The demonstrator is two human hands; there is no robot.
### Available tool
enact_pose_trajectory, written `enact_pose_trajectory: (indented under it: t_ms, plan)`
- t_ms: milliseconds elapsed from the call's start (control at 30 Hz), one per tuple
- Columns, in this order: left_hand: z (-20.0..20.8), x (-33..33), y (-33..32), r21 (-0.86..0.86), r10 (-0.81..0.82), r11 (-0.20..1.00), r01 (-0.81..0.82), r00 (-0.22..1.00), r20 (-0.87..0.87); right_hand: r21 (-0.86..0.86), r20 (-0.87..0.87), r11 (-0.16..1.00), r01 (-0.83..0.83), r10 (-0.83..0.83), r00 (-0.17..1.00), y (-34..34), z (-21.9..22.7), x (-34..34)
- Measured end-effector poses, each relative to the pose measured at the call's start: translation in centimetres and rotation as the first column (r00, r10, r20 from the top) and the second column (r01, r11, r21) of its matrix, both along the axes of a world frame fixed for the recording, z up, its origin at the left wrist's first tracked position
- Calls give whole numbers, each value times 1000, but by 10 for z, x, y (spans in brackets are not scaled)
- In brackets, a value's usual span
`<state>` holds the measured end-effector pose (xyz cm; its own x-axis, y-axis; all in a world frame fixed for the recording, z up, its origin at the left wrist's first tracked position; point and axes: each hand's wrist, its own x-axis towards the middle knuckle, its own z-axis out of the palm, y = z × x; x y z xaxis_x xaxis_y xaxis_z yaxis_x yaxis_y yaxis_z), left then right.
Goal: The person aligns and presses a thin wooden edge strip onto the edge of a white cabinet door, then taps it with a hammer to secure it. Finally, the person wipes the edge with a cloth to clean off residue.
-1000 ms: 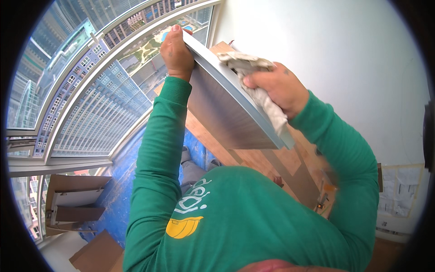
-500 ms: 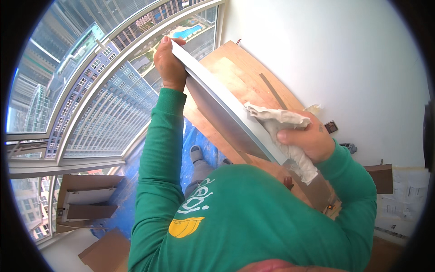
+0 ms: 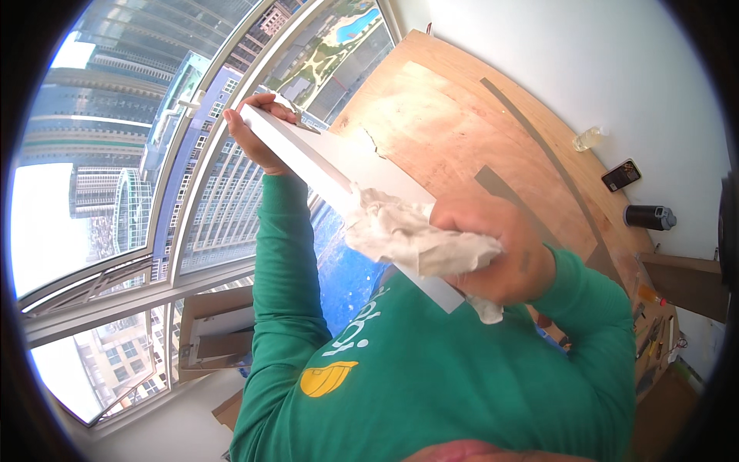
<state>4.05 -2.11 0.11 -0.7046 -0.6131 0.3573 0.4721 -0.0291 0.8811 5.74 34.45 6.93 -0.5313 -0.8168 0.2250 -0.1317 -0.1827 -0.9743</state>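
Observation:
A white panel (image 3: 304, 163) is held up at a slant in front of my chest, one narrow edge turned upward. My left hand (image 3: 258, 137) grips its far left end, thumb on one side and fingers on the other. In my right hand (image 3: 496, 245) is a crumpled cream cloth (image 3: 412, 235), which lies against the panel around the middle of that edge. The cloth covers part of the panel, and one loose corner hangs below my fist. Beyond the cloth, the panel's near end points at my shirt.
Behind the panel stands a wooden table (image 3: 439, 108) with dark strips on it. Along the wall side are a clear bottle (image 3: 589, 138), a phone (image 3: 622, 175) and a black tumbler (image 3: 649, 217). Blue sheeting (image 3: 335, 269) covers the floor; windows and a cardboard box (image 3: 219, 304) are at left.
The panel has tilted and come nearer, so its other face shows. My left hand has shifted left in the picture. The cloth has moved along the edge toward the left hand.

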Motion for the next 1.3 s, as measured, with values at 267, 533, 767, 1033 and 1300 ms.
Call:
enact_pose_trajectory:
  t_ms: [267,533,767,1033,1300]
  plan:
    - [-3,11,1,-24,-21,1000,20,1000,-19,46,-301,992,-120,128,945,-4,18,-6]
    - [2,14,3,89,44,995,-44,999,-7,-134,-277,985,-113,72,958,-100,-1,-38]
    - [4,20,2,145,48,988,-53,998,34,0,-265,987,-158,152,952,-145,4,-54]
    - [-1,25,2,69,48,997,-43,997,-61,43,-220,962,-269,272,937,-55,15,-14]
    - [-5,9,-8,192,-38,980,47,998,-52,-58,-217,988,-140,124,968,-156,-5,-61]
